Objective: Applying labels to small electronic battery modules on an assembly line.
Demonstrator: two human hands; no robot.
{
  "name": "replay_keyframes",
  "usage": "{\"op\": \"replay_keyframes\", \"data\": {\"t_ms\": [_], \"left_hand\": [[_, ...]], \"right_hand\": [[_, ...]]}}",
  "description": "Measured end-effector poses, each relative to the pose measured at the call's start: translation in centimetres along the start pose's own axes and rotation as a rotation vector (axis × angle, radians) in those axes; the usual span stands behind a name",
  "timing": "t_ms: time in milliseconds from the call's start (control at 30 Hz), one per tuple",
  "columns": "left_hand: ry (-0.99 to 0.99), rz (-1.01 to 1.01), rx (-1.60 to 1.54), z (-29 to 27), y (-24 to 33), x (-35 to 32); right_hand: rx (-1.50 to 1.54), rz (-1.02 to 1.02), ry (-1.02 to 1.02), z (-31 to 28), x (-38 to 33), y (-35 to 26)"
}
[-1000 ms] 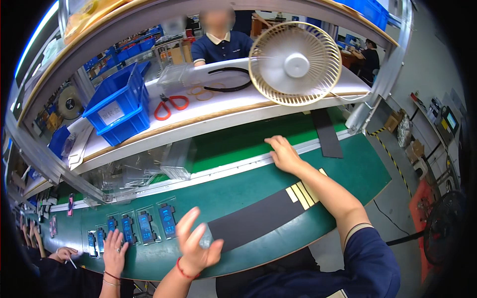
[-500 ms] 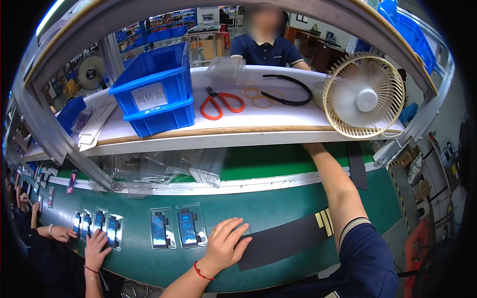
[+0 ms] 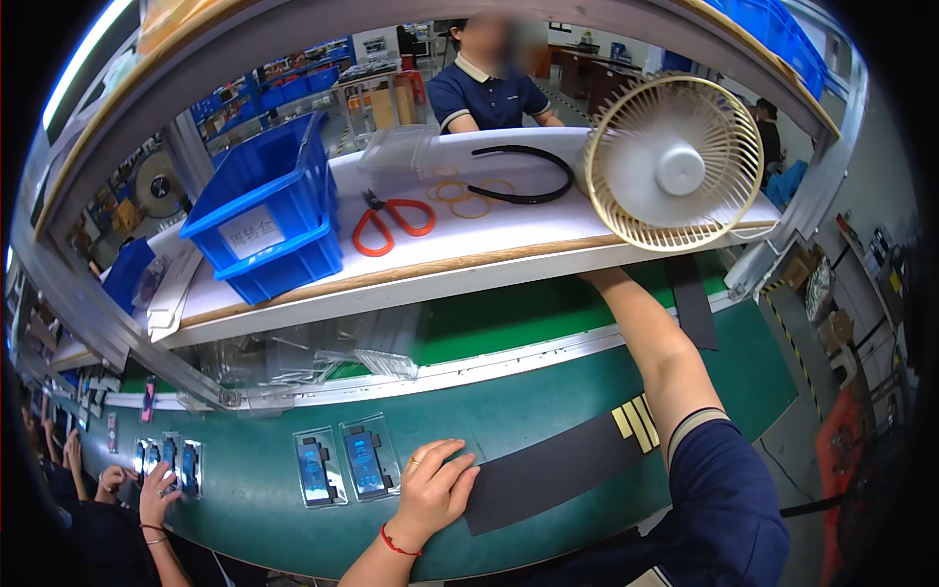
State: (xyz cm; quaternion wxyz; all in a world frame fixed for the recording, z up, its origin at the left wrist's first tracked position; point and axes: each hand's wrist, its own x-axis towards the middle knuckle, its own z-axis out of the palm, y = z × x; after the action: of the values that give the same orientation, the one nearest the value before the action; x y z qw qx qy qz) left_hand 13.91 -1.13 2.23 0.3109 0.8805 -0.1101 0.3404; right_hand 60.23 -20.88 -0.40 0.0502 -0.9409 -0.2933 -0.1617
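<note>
The left hand (image 3: 435, 489) lies flat, palm down and fingers loosely spread, on the green conveyor belt (image 3: 548, 411). It holds nothing, and its fingertips touch the near end of a black strip (image 3: 558, 470) that runs away to its right. Just to the left of this hand sit two clear plastic trays (image 3: 344, 465), each with a dark blue part inside; the nearer tray is close to the thumb but apart from it.

The right arm (image 3: 650, 342) reaches forward and up, under the white shelf (image 3: 469, 254). The right hand itself is hidden behind the shelf edge, below the beige fan (image 3: 670, 166), so I cannot tell whether it is closed on anything.

As I judge it, the step in hand is a fetch from under the shelf while the left hand steadies itself beside the trays. The next move would call for drawing the right hand back clear of the shelf lip and the fan, then bringing it down to the trays by the left hand.

Farther left along the belt lie more trays, and other workers' hands (image 3: 156, 494) are busy there.
</note>
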Motion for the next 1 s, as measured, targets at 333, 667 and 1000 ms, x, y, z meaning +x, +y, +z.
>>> {"op": "replay_keyframes", "data": {"t_ms": [333, 667, 1000], "left_hand": [[-0.001, -0.007, -0.005, 0.4, -0.3, 0.0], [-0.27, -0.436, 0.523, -0.3, -1.4, -1.1], [-0.321, -0.84, 0.709, -2.5, -3.5, -1.2]], "right_hand": [[0.065, 0.019, -0.112, -1.2, -0.9, -0.1], [0.104, -0.03, -0.179, -1.7, -1.0, -0.2], [0.047, -0.021, -0.163, -2.2, -1.2, -0.7]]}}
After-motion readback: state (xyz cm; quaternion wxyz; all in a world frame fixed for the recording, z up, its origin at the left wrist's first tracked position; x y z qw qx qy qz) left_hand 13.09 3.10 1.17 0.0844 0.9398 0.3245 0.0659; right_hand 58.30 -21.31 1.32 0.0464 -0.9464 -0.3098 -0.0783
